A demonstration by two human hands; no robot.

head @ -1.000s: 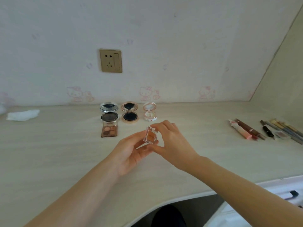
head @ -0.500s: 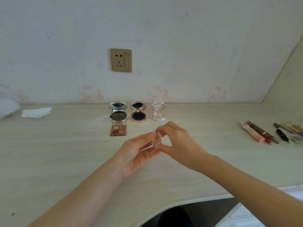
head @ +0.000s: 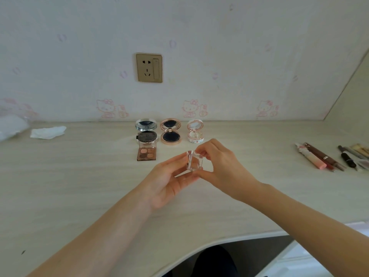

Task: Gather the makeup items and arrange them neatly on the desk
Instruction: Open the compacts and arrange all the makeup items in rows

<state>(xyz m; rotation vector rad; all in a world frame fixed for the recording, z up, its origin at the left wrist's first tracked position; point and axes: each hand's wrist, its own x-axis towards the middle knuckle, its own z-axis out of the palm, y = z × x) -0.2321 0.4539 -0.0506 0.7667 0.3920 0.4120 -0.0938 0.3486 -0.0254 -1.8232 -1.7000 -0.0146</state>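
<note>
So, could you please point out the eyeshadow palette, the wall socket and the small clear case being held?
eyeshadow palette (head: 146, 153): head view, on the pan tray with the four shades.
wall socket (head: 149, 67): head view, middle of the gold faceplate.
small clear case (head: 195, 162): head view, on its transparent face between the fingers.

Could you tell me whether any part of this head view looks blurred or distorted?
Head view: centre sharp, the clear case between left hand and right hand legible; wide-angle bending curves the desk edge; the white object at far left is smeared.
</note>
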